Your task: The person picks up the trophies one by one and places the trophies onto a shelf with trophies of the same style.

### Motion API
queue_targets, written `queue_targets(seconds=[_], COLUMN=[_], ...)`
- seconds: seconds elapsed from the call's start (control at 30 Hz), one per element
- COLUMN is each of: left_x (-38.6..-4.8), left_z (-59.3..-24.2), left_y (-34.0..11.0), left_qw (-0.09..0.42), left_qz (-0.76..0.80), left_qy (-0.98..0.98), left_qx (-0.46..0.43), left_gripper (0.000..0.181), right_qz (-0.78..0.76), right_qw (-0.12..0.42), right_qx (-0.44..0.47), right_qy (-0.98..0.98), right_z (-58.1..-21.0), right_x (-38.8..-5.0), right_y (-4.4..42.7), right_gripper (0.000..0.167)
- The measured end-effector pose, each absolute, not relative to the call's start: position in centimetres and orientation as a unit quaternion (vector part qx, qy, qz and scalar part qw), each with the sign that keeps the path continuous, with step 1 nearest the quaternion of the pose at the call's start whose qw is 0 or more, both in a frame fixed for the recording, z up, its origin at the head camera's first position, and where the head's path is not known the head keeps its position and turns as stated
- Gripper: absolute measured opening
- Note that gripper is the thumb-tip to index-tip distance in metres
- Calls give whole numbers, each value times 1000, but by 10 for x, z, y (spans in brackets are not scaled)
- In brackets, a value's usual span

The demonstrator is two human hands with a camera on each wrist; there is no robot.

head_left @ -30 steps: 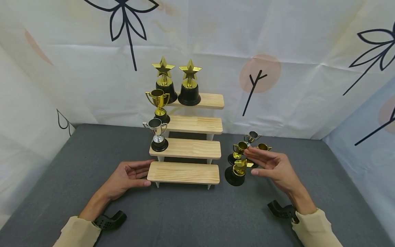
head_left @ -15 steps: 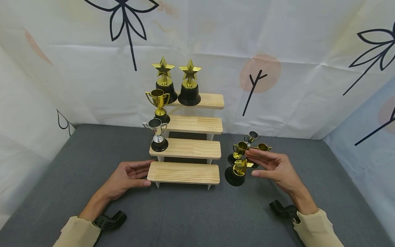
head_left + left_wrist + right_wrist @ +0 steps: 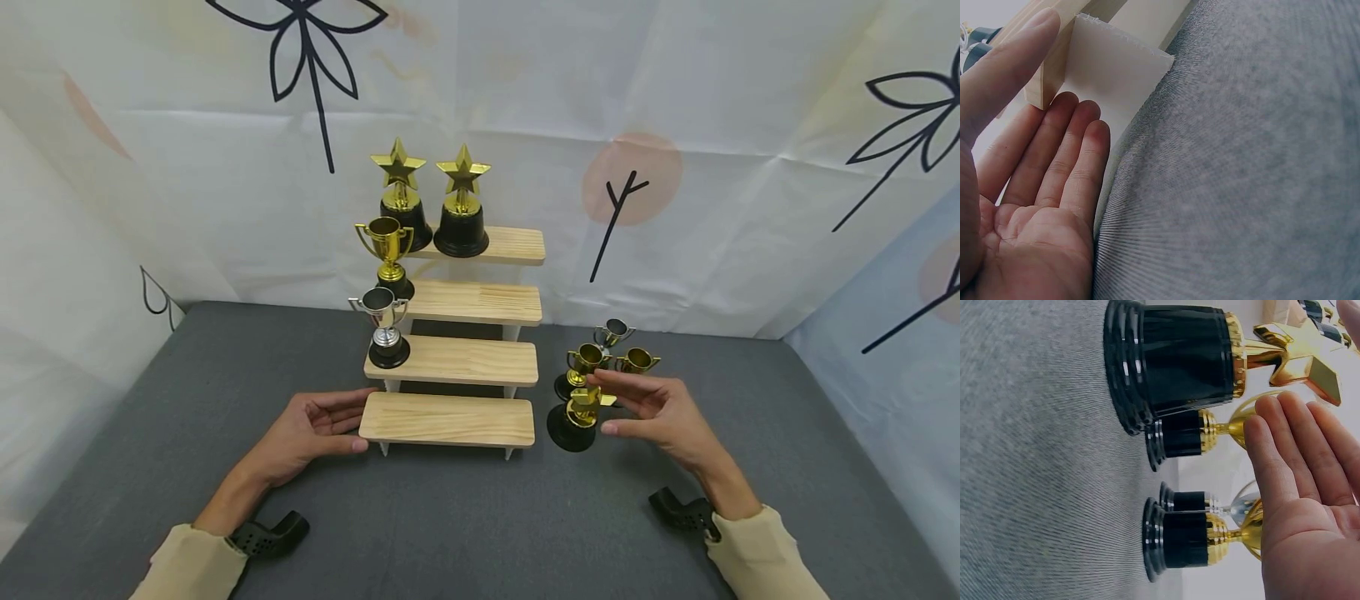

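Note:
My left hand [image 3: 307, 433] is at the left end of a stepped wooden shelf [image 3: 450, 419], its fingers nearly straight beside a white support [image 3: 1113, 69]. Whether they press on it, I cannot tell. At the right, my right hand [image 3: 660, 417] reaches beside a gold star trophy [image 3: 1188, 353] on a black base, fingers extended and holding nothing. Behind that trophy stand two gold cup trophies [image 3: 587, 358] and a silver one [image 3: 613, 332], partly hidden.
Two gold star trophies [image 3: 461, 204] stand on the top step. A gold cup [image 3: 387, 250] and a silver cup [image 3: 386, 321] occupy the left ends of the steps below. Behind the grey table [image 3: 465, 533] hangs a patterned white cloth [image 3: 525, 83].
My right hand has shifted slightly left and toward me, closer to the star trophy, uncovering more of the right gold cup. The left hand stays in place.

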State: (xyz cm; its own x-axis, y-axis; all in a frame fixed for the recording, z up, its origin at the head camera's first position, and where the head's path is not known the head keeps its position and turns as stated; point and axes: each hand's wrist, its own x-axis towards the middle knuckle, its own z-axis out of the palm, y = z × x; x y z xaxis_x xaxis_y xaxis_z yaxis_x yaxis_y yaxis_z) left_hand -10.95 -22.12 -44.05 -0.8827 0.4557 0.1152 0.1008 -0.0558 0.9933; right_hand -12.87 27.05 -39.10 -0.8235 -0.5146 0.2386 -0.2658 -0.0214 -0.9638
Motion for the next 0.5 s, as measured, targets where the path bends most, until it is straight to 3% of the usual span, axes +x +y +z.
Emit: queue_targets(seconds=[0.5], left_x=[-110], left_z=[-441], left_y=[-221], left_qw=[126], left_qz=[696], left_qy=[676], left_qx=[207], left_gripper=[70], right_qz=[-624], right_qw=[93], right_qx=[-234], right_qy=[740], right_z=[-406], right_x=[-131], right_y=[267], right_gripper=[67])
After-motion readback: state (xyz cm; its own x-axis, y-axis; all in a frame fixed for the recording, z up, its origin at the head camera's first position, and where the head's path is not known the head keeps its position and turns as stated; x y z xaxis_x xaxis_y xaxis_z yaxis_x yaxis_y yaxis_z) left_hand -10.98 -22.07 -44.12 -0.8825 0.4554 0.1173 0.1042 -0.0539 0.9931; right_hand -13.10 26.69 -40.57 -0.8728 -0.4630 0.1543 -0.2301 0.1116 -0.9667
